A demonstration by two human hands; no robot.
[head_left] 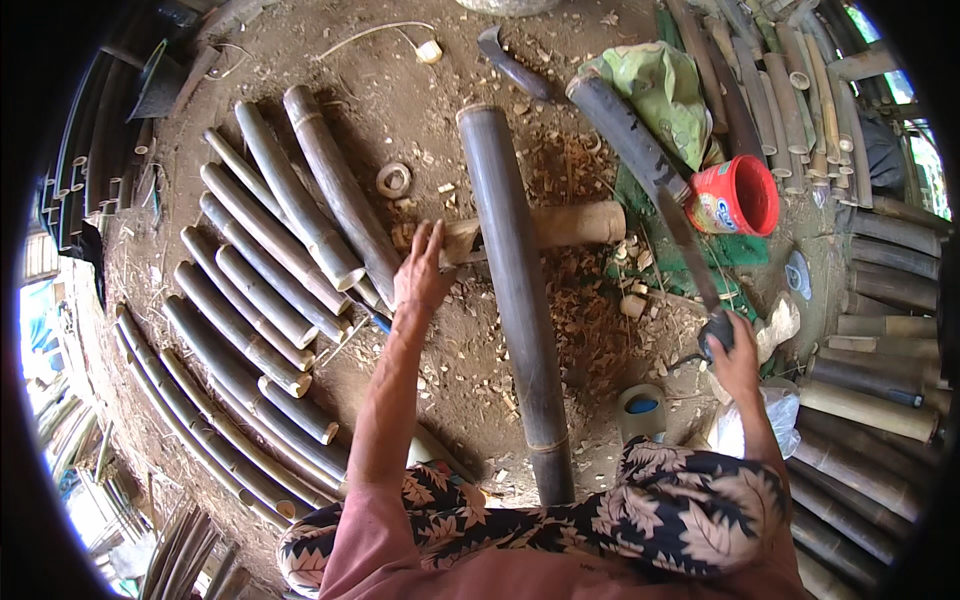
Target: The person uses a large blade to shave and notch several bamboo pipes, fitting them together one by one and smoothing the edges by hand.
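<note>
A thick dark bamboo pole (pixel 510 260) lies lengthwise before me, its near end close to my lap. It rests across a paler bamboo piece (pixel 580 223), which has a cut-out notch left of the pole. My left hand (pixel 422 275) is open, fingers stretched forward, by the left end of this crosswise piece; whether it touches the wood I cannot tell. At the right, my right hand (pixel 735 355) is closed around the dark handle of a machete (pixel 695 250). Its blade points forward and slightly left, toward the red bucket (pixel 738 196), apart from the pole.
Many cut bamboo lengths (pixel 270 240) lie in rows at the left, with more stacked at the right (pixel 860 450). A curved blade with a dark handle (pixel 515 65), a green cloth (pixel 655 90) and another dark bamboo piece (pixel 625 130) lie farther off. Wood chips litter the soil.
</note>
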